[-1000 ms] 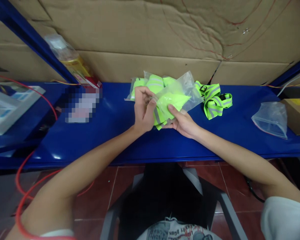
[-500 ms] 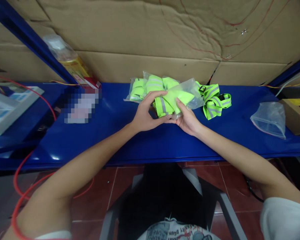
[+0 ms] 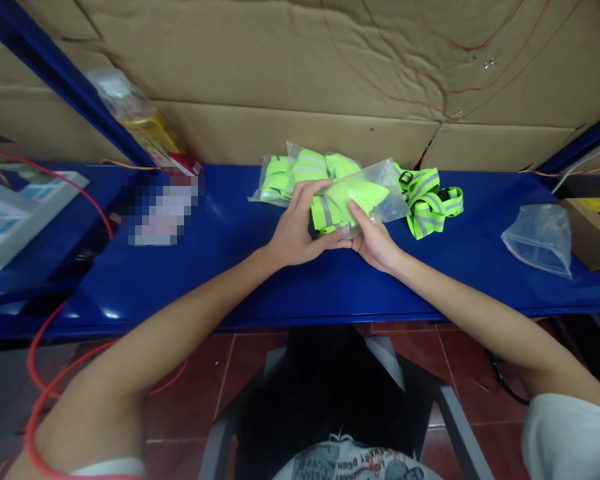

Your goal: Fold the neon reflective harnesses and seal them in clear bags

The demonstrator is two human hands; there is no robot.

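Both my hands grip one clear plastic bag (image 3: 375, 193) with a folded neon-yellow reflective band (image 3: 340, 203) partly inside it, low over the blue shelf (image 3: 230, 267). My left hand (image 3: 295, 230) wraps round the band's open end, fingers curled over it. My right hand (image 3: 375, 240) pinches the bag from the right, thumb on top. Just behind lie bagged bands (image 3: 290, 177), and to the right a loose neon band (image 3: 430, 200) with grey stripes and a black buckle.
An empty clear bag (image 3: 540, 237) lies at the right, next to a cardboard box (image 3: 593, 230). A bagged yellow and red pack (image 3: 145, 130) leans on a blue post at the left. White boxes (image 3: 10, 213) sit far left. Cardboard (image 3: 300, 73) backs the shelf. A red cable (image 3: 45, 373) hangs below.
My hands have lowered the bag and band toward the shelf. The band has slid further into the bag, and my left hand has moved from the bag's mouth to wrap over the band's end.
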